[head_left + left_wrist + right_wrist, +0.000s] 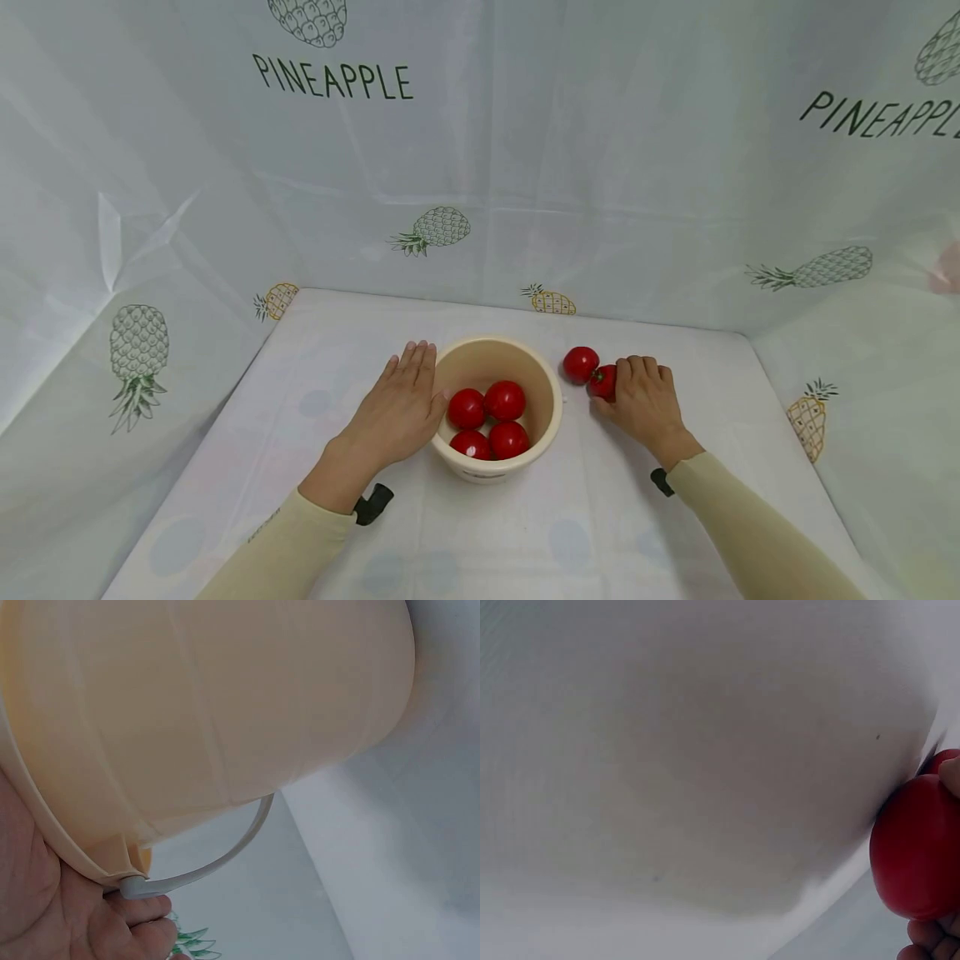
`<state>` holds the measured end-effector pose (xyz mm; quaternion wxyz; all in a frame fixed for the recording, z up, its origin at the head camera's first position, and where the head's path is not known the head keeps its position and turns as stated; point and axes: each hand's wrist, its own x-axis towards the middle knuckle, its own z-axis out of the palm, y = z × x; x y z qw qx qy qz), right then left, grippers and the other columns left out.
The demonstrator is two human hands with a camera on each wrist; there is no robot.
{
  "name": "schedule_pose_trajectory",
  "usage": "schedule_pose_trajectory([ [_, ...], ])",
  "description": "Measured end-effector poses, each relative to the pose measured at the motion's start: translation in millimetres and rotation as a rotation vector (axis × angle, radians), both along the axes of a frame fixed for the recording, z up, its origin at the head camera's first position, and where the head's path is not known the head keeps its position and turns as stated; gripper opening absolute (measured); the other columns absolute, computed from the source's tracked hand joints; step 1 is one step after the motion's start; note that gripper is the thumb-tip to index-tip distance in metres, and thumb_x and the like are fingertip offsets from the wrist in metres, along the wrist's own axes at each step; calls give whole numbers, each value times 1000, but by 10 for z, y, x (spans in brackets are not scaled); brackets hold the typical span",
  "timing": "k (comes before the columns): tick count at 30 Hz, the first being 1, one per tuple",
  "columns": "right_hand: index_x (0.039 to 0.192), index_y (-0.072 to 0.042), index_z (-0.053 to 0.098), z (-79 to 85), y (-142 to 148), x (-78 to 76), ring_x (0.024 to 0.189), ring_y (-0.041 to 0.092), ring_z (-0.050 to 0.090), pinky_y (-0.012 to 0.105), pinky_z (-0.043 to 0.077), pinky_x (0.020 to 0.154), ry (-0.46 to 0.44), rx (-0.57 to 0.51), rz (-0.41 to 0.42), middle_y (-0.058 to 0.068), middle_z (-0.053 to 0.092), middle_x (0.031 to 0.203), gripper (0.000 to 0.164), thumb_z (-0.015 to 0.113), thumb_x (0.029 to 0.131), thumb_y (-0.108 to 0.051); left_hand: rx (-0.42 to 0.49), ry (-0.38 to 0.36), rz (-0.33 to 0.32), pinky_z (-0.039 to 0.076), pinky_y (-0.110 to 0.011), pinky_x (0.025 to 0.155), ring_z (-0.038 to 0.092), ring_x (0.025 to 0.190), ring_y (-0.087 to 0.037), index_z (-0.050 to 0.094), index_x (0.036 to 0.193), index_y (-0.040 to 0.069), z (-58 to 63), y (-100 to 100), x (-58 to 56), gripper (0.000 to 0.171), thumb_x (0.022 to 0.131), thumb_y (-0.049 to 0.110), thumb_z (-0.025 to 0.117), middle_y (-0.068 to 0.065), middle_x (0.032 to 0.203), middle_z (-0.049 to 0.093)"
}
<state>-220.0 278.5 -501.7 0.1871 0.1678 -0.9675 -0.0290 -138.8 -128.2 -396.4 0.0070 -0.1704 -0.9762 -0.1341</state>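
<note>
A cream bucket (pixel 551 417) with several red tomatoes (pixel 506 401) inside stands on the table in the head view. My left hand (pixel 401 408) lies along the bucket's left rim, fingers straight and thumb at the edge. In the left wrist view, the palm meets the rim beside the grey handle (pixel 217 866). To the right of the bucket, my right hand (pixel 643 402) grips a tomato (pixel 602 382), thumb on the near side and fingers over it. The right wrist view shows this tomato (pixel 915 851) between thumb and fingers. Another tomato (pixel 581 365) sits right beside it, farther back.
A pale cloth with faint dots covers the table (pixel 480 550). White sheeting (pixel 600 167) printed with pineapples rises behind the table and along both sides. Dark bands (pixel 372 504) show at both wrists below the sleeves.
</note>
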Motion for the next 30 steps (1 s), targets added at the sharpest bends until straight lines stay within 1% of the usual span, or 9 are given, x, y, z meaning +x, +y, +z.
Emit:
schedule_pose_trajectory([
  [3,107,7,56,8,33,10,103,43,56,56,48,83,-6,-2,-7,27,62,104,66,82,82,-49,0,-2,-1,19,-57,131,22,161,-43,27,161,-12,0,1,0,72,110,34,49,-28,169,29],
  [6,106,8,56,24,97,20,102,43,56,56,47,82,10,-12,-11,27,62,103,65,80,82,-48,-1,-4,-2,19,-57,131,21,161,-43,26,161,-12,0,3,1,72,110,34,49,-28,169,28],
  [11,104,10,57,90,236,10,99,45,56,58,47,79,90,-26,8,29,62,100,64,78,81,-45,-7,-1,-5,19,-57,131,21,161,-44,26,161,-12,3,4,0,72,110,34,49,-28,169,28],
  [14,103,9,56,145,305,1,96,45,56,57,47,78,132,-9,23,29,62,97,63,77,79,-45,-17,-1,-6,20,-57,131,21,161,-44,26,161,-12,7,0,-2,72,111,35,48,-28,170,28],
  [18,102,9,56,201,363,-1,92,45,56,57,48,76,187,-8,45,29,63,94,63,72,78,-47,-29,-1,-7,20,-57,131,21,161,-44,25,162,-11,7,-2,-6,73,111,37,45,-28,170,27],
  [25,101,10,57,293,361,-1,89,45,56,57,47,72,266,-18,96,29,61,92,64,62,79,-51,-25,8,-2,20,-57,131,22,161,-43,26,162,-11,-8,-6,-14,73,111,37,46,-28,170,28],
  [30,104,9,58,404,295,11,88,45,57,56,47,71,296,-17,122,28,62,93,65,62,80,-52,-21,13,-2,19,-57,131,21,161,-43,27,162,-11,-9,-5,-10,73,110,36,47,-28,170,28],
])
